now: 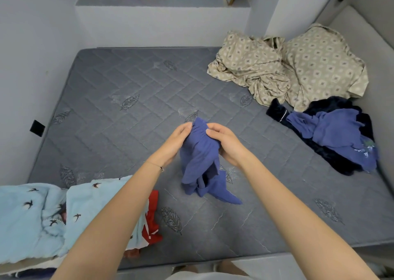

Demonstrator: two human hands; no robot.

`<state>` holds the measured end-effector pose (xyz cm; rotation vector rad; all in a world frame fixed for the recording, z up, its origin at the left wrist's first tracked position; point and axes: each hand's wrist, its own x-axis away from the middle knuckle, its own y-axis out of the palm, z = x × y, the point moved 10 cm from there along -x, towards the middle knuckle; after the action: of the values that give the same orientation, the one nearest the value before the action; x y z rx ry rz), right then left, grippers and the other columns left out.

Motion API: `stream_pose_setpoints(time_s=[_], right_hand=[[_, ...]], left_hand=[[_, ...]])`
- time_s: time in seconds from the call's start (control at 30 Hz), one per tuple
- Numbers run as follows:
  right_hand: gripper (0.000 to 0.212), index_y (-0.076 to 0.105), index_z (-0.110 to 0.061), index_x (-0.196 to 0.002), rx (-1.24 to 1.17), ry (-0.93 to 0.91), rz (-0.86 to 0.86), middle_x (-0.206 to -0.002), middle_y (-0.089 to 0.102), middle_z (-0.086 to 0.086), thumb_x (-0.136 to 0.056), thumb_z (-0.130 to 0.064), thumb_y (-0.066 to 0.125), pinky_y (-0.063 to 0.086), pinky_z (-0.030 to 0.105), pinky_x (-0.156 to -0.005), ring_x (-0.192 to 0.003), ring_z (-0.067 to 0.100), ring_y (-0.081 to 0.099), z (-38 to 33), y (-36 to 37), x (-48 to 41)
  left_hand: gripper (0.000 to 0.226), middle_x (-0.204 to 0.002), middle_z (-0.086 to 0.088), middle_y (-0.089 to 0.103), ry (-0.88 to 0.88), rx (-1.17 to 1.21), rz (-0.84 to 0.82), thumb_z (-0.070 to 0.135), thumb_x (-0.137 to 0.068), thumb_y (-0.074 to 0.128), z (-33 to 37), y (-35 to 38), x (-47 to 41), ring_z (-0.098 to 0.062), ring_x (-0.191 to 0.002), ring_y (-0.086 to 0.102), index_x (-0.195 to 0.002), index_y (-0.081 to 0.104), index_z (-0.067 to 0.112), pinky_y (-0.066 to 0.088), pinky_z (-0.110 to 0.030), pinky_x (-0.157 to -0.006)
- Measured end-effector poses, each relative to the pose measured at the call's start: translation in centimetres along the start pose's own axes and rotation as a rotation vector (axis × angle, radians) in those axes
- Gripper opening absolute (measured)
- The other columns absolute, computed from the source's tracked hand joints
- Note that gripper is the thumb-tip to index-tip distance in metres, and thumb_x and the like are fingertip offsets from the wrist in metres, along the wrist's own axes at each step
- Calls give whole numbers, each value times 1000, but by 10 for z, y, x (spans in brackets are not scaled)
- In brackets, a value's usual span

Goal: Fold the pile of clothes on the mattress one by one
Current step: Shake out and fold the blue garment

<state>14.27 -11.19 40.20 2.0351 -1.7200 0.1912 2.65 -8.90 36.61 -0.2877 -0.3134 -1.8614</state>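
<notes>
As curled fingers (215, 130) pinch blue garment (198, 158), waistband bunched

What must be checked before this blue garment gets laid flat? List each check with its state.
1. Grip: the left hand and the right hand both hold the blue garment at its gathered top edge: ok.
2. Garment spread open: not ok; it hangs bunched and twisted, with its lower end on the mattress.
3. Bare mattress ahead of the hands to lay it on: ok.
4. Right side out: cannot tell.
5. Pile of clothes clear of the laying spot: ok; it lies apart at the right.
6. Light blue blanket clear of the spot: ok; it lies at the near left.
</notes>
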Motion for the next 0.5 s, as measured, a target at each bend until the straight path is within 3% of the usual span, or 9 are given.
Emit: stream_pose_setpoints(time_s=[0.1,0.2,0.33,0.4,0.5], right_hand=[[20,62,-6,-103,46,5,18,-97,68,8,-98,-2,43,51,25,-80,-87,16,65,-7,-8,0],[18,61,-5,-108,219,13,101,-101,65,7,-97,-9,48,48,18,-79,-88,13,61,-12,-21,0],[31,64,-18,-80,630,-37,78,-67,59,-16,-86,-49,66,39,9,-57,-61,-3,54,-24,-10,5],[32,66,-14,-79,640,-113,109,-67,61,-12,-84,-46,69,41,11,-56,-59,-3,54,-33,-4,6],[24,69,-7,-93,560,-209,77,-88,70,9,-90,-30,66,50,21,-73,-78,4,61,-45,11,10]], left_hand=[[20,-98,6,74,58,23,-92,20,-101,49,12,5,1,-2,-92,67,-108,67,13,48,-12,-75],[11,-82,9,73,121,65,-41,7,-95,56,27,-5,1,0,-77,66,-96,65,12,48,-11,-69],[14,-84,7,70,219,-13,-27,-1,-90,60,47,-5,3,-3,-80,63,-92,64,13,47,-14,-76],[18,-91,2,67,255,-25,-27,-5,-88,61,54,-3,7,-6,-86,61,-94,62,12,46,-16,-82],[32,-109,-2,65,219,29,-81,-8,-86,59,52,-5,11,-10,-104,60,-114,55,9,45,-18,-91]])
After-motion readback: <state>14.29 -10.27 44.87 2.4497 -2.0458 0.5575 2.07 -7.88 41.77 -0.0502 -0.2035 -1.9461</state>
